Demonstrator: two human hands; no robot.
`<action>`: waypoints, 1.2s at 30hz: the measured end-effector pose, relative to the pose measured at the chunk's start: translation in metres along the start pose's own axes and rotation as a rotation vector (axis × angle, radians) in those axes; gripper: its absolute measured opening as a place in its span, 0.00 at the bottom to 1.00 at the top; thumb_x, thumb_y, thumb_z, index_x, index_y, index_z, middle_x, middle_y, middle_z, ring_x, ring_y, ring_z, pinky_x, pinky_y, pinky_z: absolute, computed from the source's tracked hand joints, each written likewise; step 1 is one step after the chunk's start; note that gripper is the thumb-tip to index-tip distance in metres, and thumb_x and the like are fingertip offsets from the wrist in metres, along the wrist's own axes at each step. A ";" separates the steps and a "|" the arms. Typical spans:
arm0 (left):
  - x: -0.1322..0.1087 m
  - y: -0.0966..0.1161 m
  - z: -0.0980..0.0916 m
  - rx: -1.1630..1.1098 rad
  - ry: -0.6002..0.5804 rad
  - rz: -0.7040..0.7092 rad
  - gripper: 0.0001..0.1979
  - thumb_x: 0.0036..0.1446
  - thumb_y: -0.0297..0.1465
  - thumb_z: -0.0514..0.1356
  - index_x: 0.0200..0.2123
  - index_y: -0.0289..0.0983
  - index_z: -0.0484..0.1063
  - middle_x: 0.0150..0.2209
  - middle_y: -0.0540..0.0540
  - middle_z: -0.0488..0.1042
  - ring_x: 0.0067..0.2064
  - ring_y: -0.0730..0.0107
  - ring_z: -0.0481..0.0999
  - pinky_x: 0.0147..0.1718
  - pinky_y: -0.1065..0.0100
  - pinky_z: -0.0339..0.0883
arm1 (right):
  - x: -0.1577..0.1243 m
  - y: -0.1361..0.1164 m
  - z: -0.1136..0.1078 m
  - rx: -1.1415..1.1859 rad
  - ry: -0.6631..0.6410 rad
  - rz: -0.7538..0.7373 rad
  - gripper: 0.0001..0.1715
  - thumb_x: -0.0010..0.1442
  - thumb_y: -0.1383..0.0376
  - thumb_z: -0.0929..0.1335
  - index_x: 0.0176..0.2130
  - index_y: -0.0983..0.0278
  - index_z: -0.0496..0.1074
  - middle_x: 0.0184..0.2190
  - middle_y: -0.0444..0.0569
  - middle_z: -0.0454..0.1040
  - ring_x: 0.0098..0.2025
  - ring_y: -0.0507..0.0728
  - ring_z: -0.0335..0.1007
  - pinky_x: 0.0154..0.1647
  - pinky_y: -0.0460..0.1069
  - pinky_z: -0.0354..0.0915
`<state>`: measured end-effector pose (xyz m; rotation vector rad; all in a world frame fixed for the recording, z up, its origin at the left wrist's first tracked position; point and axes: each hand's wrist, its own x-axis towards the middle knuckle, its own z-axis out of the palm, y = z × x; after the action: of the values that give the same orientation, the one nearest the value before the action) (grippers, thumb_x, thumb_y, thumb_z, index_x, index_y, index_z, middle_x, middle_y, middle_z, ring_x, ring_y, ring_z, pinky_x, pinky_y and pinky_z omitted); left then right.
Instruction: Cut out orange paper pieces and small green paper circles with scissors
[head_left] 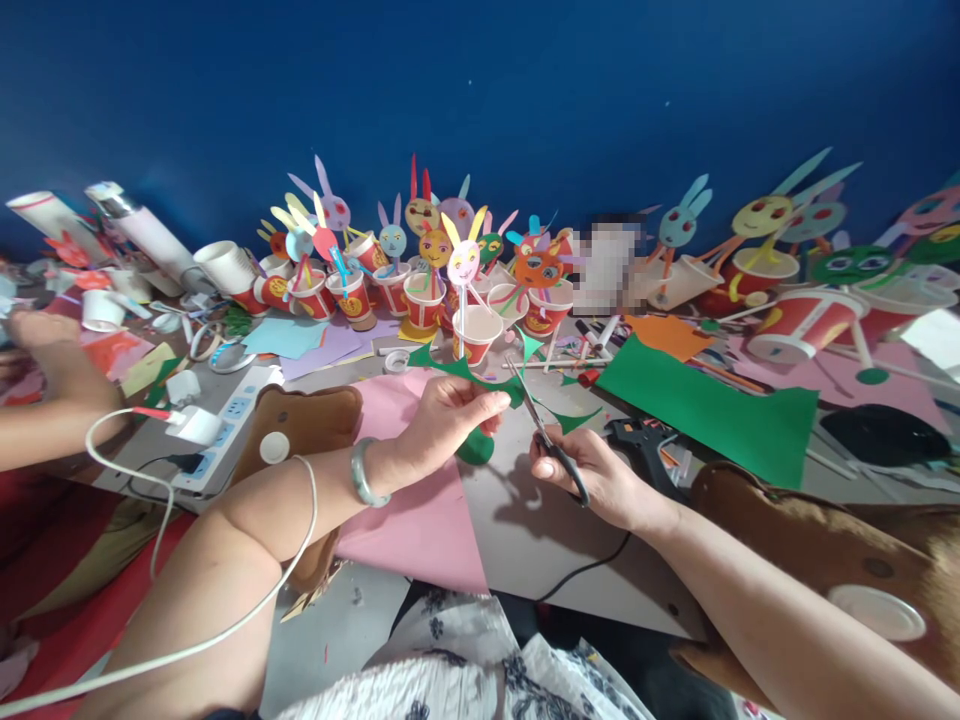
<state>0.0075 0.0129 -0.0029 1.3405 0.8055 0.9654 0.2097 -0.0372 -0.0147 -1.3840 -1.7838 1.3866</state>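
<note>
My left hand (pixel 457 412) pinches a jagged piece of green paper (pixel 459 371) above the table. My right hand (pixel 589 478) grips dark-handled scissors (pixel 546 425), whose blades point up and away beside the green paper. Whether the blades are touching the paper I cannot tell. Thin green points stick out to both sides of the blades. Below my left hand a rounded green piece (pixel 475 448) shows near a pink sheet (pixel 420 500). Right of the scissors lies a black glue gun (pixel 646 447), partly behind my right hand.
Paper cups with rabbit-like paper faces (pixel 465 262) line the back by the blue wall. A large green sheet (pixel 709 410) lies at right. On the left are a power strip (pixel 229 425), a white cable (pixel 300 560) over my forearm, and another person's arm (pixel 52 400).
</note>
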 end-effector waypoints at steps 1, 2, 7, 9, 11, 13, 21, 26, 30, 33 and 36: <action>0.000 0.000 0.000 -0.003 0.000 0.005 0.17 0.56 0.37 0.64 0.19 0.34 0.71 0.20 0.49 0.72 0.23 0.77 0.69 0.26 0.72 0.64 | 0.000 0.000 0.000 0.005 -0.002 0.002 0.38 0.49 0.33 0.69 0.22 0.64 0.63 0.18 0.41 0.59 0.22 0.49 0.50 0.22 0.46 0.50; 0.000 0.000 0.000 -0.011 0.002 0.010 0.16 0.55 0.37 0.64 0.19 0.34 0.71 0.20 0.49 0.72 0.24 0.77 0.70 0.26 0.72 0.64 | 0.000 0.000 0.000 0.012 -0.006 0.003 0.38 0.49 0.33 0.69 0.22 0.64 0.63 0.18 0.41 0.60 0.22 0.49 0.50 0.22 0.46 0.50; 0.000 -0.001 0.001 -0.068 0.033 0.010 0.14 0.53 0.36 0.66 0.21 0.35 0.71 0.20 0.50 0.72 0.24 0.77 0.71 0.26 0.72 0.65 | 0.000 0.002 0.000 0.039 -0.054 0.005 0.38 0.53 0.33 0.66 0.22 0.65 0.65 0.17 0.42 0.62 0.21 0.48 0.51 0.21 0.46 0.50; 0.000 -0.002 0.001 -0.087 0.038 0.011 0.14 0.53 0.37 0.66 0.22 0.35 0.72 0.20 0.50 0.72 0.23 0.77 0.71 0.25 0.72 0.65 | 0.000 0.003 0.000 0.041 -0.064 -0.013 0.39 0.53 0.33 0.65 0.22 0.65 0.65 0.17 0.42 0.63 0.21 0.49 0.53 0.22 0.46 0.50; 0.000 -0.002 0.002 -0.096 0.039 0.007 0.15 0.53 0.39 0.66 0.23 0.35 0.72 0.20 0.50 0.72 0.24 0.77 0.71 0.25 0.72 0.66 | 0.000 0.003 0.001 0.037 -0.050 -0.031 0.39 0.53 0.32 0.65 0.22 0.64 0.64 0.18 0.42 0.63 0.21 0.49 0.54 0.22 0.46 0.51; 0.000 -0.002 0.002 -0.081 0.031 0.000 0.16 0.53 0.40 0.67 0.22 0.34 0.71 0.20 0.50 0.72 0.24 0.77 0.71 0.25 0.72 0.66 | 0.000 0.004 0.001 0.031 -0.033 -0.045 0.38 0.53 0.32 0.65 0.23 0.64 0.63 0.18 0.42 0.63 0.22 0.49 0.54 0.23 0.46 0.52; -0.004 0.000 -0.001 0.136 -0.032 0.039 0.20 0.55 0.43 0.65 0.20 0.34 0.71 0.20 0.48 0.73 0.24 0.76 0.71 0.25 0.72 0.64 | 0.000 0.001 0.004 0.012 -0.006 -0.026 0.39 0.49 0.31 0.67 0.23 0.63 0.61 0.18 0.40 0.59 0.23 0.49 0.51 0.23 0.46 0.51; -0.004 -0.003 -0.002 0.203 -0.035 0.070 0.20 0.55 0.44 0.65 0.21 0.35 0.70 0.20 0.48 0.72 0.24 0.76 0.68 0.23 0.72 0.62 | 0.001 -0.001 0.003 0.007 -0.004 -0.008 0.38 0.48 0.33 0.70 0.23 0.64 0.62 0.18 0.39 0.58 0.23 0.49 0.51 0.23 0.46 0.50; -0.004 -0.003 -0.003 0.233 -0.050 0.089 0.20 0.56 0.44 0.64 0.20 0.35 0.70 0.20 0.49 0.70 0.23 0.76 0.66 0.22 0.71 0.60 | 0.001 0.002 0.001 0.014 -0.018 -0.012 0.37 0.48 0.34 0.70 0.23 0.64 0.63 0.18 0.40 0.60 0.23 0.49 0.51 0.23 0.46 0.51; -0.003 -0.002 -0.003 0.245 -0.042 0.100 0.20 0.56 0.44 0.64 0.20 0.36 0.69 0.19 0.50 0.69 0.23 0.76 0.64 0.22 0.71 0.59 | 0.001 0.003 0.000 0.028 -0.039 -0.004 0.37 0.49 0.34 0.70 0.23 0.64 0.63 0.18 0.40 0.61 0.22 0.49 0.52 0.23 0.46 0.52; -0.003 -0.001 -0.003 0.254 -0.035 0.105 0.20 0.55 0.44 0.64 0.20 0.36 0.67 0.19 0.50 0.68 0.23 0.76 0.64 0.22 0.71 0.57 | 0.000 0.002 -0.001 0.054 -0.050 0.004 0.35 0.49 0.36 0.71 0.23 0.64 0.65 0.18 0.40 0.61 0.22 0.48 0.52 0.22 0.46 0.52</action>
<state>0.0031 0.0114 -0.0040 1.6285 0.8593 0.9414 0.2108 -0.0372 -0.0158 -1.3368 -1.7627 1.4717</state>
